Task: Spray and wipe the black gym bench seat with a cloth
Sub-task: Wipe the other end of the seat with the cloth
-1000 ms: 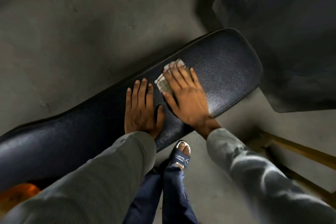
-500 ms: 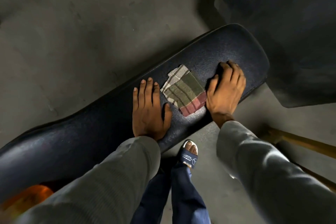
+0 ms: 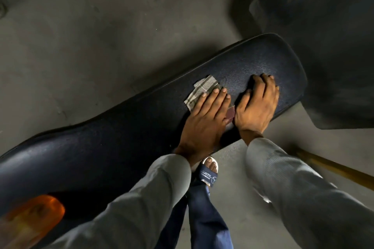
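Note:
The long black gym bench seat runs diagonally from lower left to upper right. A checked cloth lies flat on its right half. My left hand presses palm-down on the cloth, fingers together, covering most of it. My right hand rests flat on the bare seat just right of the cloth, fingers slightly curled at the tips. A red corner of the cloth shows between the two hands. No spray bottle is clearly visible.
Grey concrete floor surrounds the bench. A large dark padded piece stands close at the upper right. A yellowish bar crosses the floor at the right. A blurred orange object sits at lower left. My sandalled foot stands under the bench edge.
My right hand left the cloth and moved right onto the bare seat. My left hand then slid right from the seat onto the cloth and now covers it.

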Demonstrator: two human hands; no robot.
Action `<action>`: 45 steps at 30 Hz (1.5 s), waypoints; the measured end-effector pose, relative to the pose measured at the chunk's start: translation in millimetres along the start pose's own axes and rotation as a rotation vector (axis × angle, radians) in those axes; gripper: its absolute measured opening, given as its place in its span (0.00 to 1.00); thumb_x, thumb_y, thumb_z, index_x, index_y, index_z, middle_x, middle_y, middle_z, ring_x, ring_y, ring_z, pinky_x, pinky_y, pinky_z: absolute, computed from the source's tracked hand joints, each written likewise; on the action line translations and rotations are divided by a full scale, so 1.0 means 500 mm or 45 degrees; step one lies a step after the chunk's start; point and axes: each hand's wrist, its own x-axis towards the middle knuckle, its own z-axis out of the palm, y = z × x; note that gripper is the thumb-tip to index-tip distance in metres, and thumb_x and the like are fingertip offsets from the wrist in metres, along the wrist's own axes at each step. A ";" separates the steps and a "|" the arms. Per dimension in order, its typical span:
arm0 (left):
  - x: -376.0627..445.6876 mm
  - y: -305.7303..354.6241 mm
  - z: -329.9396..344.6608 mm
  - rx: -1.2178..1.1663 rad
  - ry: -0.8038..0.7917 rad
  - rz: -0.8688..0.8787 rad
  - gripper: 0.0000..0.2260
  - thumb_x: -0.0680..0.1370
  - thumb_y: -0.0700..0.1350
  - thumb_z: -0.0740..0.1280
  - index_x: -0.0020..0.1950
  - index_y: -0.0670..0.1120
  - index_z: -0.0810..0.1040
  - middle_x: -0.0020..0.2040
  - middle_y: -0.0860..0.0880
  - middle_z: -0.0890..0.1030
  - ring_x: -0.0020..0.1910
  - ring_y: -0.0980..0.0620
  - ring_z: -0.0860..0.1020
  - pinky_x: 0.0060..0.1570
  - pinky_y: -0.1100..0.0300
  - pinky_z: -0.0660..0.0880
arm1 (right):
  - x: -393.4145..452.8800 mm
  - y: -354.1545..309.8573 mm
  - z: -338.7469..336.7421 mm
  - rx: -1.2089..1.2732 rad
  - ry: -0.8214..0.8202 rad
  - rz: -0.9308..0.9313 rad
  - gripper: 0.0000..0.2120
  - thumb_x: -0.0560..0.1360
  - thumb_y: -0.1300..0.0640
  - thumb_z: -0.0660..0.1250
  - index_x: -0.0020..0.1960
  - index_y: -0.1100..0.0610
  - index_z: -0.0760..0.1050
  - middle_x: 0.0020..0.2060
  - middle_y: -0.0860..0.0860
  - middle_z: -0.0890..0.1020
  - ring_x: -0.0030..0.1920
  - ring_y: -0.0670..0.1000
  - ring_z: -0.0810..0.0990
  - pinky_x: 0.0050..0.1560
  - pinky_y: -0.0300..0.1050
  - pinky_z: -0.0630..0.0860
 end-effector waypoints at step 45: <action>0.089 -0.054 -0.015 -0.090 0.091 -0.203 0.29 0.86 0.53 0.56 0.85 0.41 0.62 0.86 0.43 0.61 0.86 0.44 0.57 0.84 0.41 0.52 | -0.003 -0.005 0.001 -0.004 0.014 0.017 0.24 0.80 0.60 0.66 0.75 0.58 0.75 0.77 0.59 0.75 0.82 0.61 0.68 0.85 0.63 0.59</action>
